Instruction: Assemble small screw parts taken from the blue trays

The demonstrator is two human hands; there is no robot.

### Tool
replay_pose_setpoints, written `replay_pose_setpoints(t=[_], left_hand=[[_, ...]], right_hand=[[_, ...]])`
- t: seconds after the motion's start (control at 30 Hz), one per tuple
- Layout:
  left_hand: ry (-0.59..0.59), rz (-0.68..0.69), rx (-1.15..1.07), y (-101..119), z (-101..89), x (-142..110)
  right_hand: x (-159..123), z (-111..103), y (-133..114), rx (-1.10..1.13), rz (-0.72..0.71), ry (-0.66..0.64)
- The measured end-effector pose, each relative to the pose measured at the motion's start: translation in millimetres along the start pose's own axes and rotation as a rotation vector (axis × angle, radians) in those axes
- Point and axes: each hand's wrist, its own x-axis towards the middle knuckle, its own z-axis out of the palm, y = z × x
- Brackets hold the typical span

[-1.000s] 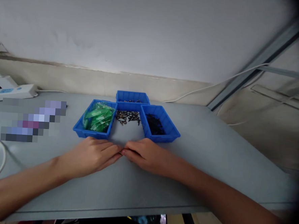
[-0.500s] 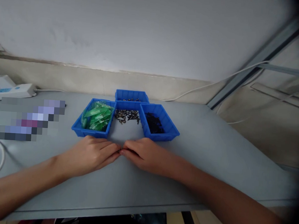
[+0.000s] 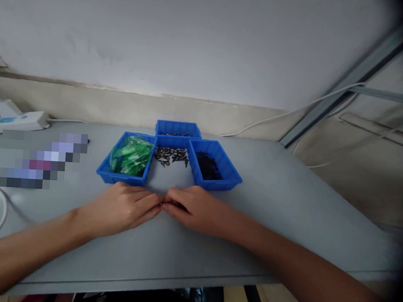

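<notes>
My left hand (image 3: 128, 208) and my right hand (image 3: 193, 209) meet fingertip to fingertip over the table, just in front of the blue bins. Both are closed in a pinch. A tiny dark bit shows between the fingertips, too small and covered to name. Beyond the hands, a loose pile of small brass-and-dark metal parts (image 3: 171, 155) lies on the table. To its left, a blue bin (image 3: 122, 179) holds green pieces in clear plastic bags (image 3: 133, 156). On the right, another blue bin (image 3: 229, 171) contains small black parts (image 3: 207, 166).
A third blue bin (image 3: 178, 127) with small metal parts stands behind the pile. At the left are a white power strip (image 3: 29, 121), a blurred-out object (image 3: 47, 160) and a white cable (image 3: 3, 207). A metal frame post (image 3: 327, 99) rises at the right of the grey table (image 3: 287, 206).
Hardly anything differs. The fingertips of both hands have shifted very slightly where they meet; the bins and parts stay in place.
</notes>
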Motion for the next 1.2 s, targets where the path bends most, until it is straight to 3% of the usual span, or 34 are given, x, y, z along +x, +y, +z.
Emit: replay_pose_setpoints(t=[1.2], left_hand=[[0.064, -0.011, -0.069, 0.0, 1.7, -3.5]], right_hand=[[-1.5, -2.1, 1.3, -0.025, -0.053, -0.018]])
